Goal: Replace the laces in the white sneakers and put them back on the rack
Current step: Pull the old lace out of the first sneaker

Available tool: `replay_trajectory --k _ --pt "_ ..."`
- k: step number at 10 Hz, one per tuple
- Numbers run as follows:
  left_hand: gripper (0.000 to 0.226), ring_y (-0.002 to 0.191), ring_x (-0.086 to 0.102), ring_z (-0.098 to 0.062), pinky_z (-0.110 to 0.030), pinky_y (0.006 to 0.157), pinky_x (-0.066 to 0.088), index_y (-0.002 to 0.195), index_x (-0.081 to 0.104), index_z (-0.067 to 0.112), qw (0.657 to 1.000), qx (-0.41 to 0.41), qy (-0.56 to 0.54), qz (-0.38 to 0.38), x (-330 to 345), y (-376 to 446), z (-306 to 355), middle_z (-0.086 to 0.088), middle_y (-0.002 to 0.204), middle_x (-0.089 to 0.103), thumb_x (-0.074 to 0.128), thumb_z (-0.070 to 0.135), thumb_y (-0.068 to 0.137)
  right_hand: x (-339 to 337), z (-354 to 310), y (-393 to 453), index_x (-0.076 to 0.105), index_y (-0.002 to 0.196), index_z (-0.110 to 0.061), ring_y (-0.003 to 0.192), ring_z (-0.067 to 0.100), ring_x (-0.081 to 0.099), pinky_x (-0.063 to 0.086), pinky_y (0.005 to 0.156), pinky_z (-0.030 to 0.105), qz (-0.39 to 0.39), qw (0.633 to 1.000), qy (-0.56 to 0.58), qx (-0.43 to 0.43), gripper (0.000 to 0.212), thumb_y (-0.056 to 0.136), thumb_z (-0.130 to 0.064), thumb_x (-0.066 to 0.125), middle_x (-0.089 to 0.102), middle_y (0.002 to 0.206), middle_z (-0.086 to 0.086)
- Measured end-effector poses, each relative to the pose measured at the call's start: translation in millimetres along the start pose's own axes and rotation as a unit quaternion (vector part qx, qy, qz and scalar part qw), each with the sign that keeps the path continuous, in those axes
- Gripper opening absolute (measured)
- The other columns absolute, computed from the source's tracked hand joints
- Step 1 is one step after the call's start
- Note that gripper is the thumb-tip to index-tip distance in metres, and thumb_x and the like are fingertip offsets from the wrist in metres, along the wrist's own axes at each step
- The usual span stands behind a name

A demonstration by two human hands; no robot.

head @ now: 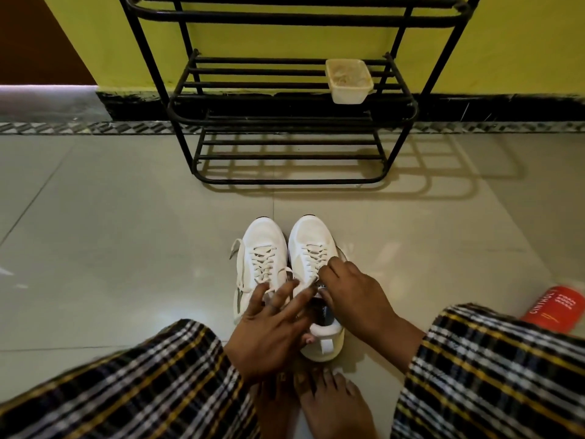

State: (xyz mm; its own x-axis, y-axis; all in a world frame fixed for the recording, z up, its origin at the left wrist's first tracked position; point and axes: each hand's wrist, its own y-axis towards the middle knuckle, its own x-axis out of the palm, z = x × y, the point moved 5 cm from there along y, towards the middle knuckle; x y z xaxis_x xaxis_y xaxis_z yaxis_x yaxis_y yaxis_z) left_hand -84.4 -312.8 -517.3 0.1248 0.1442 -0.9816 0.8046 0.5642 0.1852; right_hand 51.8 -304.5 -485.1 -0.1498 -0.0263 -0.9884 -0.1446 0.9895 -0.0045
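Two white sneakers stand side by side on the tiled floor, toes pointing at the black metal shoe rack [289,180]. The left sneaker [261,245] has loose lace ends trailing off its left side. The right sneaker [311,242] is laced. My right hand [354,293] sits over its tongue, with fingers curled and pinching the lace near the top eyelets. My left hand [272,327] hovers over the gap between the shoes with fingers spread and straight, tips near the same lace; it hides the left sneaker's heel.
A cream plastic tub [348,80] rests on the rack's middle shelf at the right. An orange-red cylinder [554,308] lies on the floor at the right. My bare feet [319,403] and checked trouser legs fill the bottom of the view. A yellow wall stands behind the rack.
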Motion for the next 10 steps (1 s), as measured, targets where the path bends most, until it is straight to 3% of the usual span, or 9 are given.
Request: replay_trajectory --k 2,3,4,5,6,7,8,9,10 --pt "0.035 0.126 0.051 -0.024 -0.047 0.108 0.021 0.094 0.069 0.024 0.998 0.043 -0.007 -0.041 -1.0 7.1 0.2 -0.002 0.127 0.062 0.038 0.036 0.084 0.6 -2.1 14.0 0.062 0.064 -0.012 0.051 0.021 0.057 0.035 0.03 0.023 0.033 0.998 -0.048 -0.019 0.042 0.034 -0.013 0.091 0.059 0.069 0.005" --pt "0.033 0.126 0.051 -0.025 -0.047 0.11 0.021 0.09 0.068 0.024 0.998 0.044 -0.011 -0.049 2.2 9.0 1.3 -0.003 0.128 0.061 0.038 0.035 0.084 -0.9 1.8 18.3 0.065 0.084 -0.009 0.08 0.022 0.059 0.045 0.055 0.027 0.023 0.996 0.076 0.05 0.019 0.071 -0.017 0.075 0.059 0.09 0.004" --pt "0.028 0.124 0.053 -0.025 -0.051 0.112 0.025 0.086 0.066 0.029 0.997 0.054 -0.016 -0.06 5.5 10.6 0.4 -0.001 0.128 0.061 0.039 0.035 0.082 17.3 24.5 21.3 0.06 0.07 -0.008 0.059 0.017 0.047 0.034 0.052 0.024 -0.092 0.794 0.506 0.324 0.01 0.08 -0.008 0.062 0.052 0.065 0.003" --pt "0.027 0.124 0.053 -0.027 -0.055 0.109 0.015 0.082 0.066 0.03 0.997 0.054 -0.013 -0.053 3.9 11.6 0.3 0.001 0.123 0.064 0.039 0.033 0.081 27.4 29.4 14.0 0.06 0.07 -0.007 0.047 0.012 0.036 0.027 0.044 0.022 -0.112 0.672 0.619 0.391 0.013 0.081 -0.008 0.066 0.045 0.058 0.004" --pt "0.028 0.124 0.053 -0.027 -0.054 0.109 0.009 0.086 0.067 0.027 0.998 0.044 -0.007 -0.044 0.3 12.7 3.8 -0.001 0.123 0.064 0.04 0.031 0.078 10.1 22.5 14.2 0.067 0.08 -0.011 0.056 0.003 0.051 0.036 0.05 0.013 -0.098 0.826 0.501 0.239 0.003 0.083 -0.011 0.068 0.056 0.069 -0.005" --pt "0.032 0.124 0.053 -0.027 -0.052 0.11 0.007 0.09 0.068 0.026 0.998 0.04 -0.003 -0.038 0.3 12.6 5.7 0.0 0.124 0.064 0.04 0.029 0.077 0.7 16.1 15.8 0.067 0.098 -0.021 0.093 0.011 0.052 0.037 0.068 0.023 -0.093 0.988 0.117 0.039 0.015 0.083 -0.024 0.067 0.053 0.096 -0.004" --pt "0.033 0.123 0.053 -0.027 -0.052 0.109 0.01 0.091 0.068 0.024 0.999 0.039 -0.009 -0.031 -0.2 12.0 6.0 -0.001 0.122 0.065 0.038 0.028 0.077 1.2 -2.4 11.3 0.071 0.078 -0.015 0.081 0.023 0.06 0.042 0.052 0.026 -0.018 0.994 -0.077 -0.077 0.026 0.056 -0.016 0.084 0.061 0.083 0.004" --pt "0.034 0.122 0.055 -0.027 -0.051 0.106 0.016 0.09 0.069 0.025 0.998 0.044 -0.005 -0.034 -1.0 13.1 5.8 0.0 0.12 0.066 0.038 0.028 0.077 0.2 0.2 14.1 0.067 0.066 -0.015 0.077 0.021 0.059 0.042 0.057 0.023 -0.051 0.986 0.14 0.074 0.013 0.066 -0.008 0.077 0.06 0.077 0.003" --pt "0.031 0.122 0.055 -0.028 -0.053 0.105 0.019 0.088 0.068 0.027 0.998 0.045 -0.012 -0.043 0.1 14.0 5.2 0.0 0.121 0.065 0.039 0.029 0.077 11.5 21.1 10.3 0.063 0.069 -0.011 0.054 0.011 0.047 0.033 0.049 0.02 -0.113 0.652 0.639 0.392 0.016 0.083 -0.004 0.066 0.053 0.064 0.002"
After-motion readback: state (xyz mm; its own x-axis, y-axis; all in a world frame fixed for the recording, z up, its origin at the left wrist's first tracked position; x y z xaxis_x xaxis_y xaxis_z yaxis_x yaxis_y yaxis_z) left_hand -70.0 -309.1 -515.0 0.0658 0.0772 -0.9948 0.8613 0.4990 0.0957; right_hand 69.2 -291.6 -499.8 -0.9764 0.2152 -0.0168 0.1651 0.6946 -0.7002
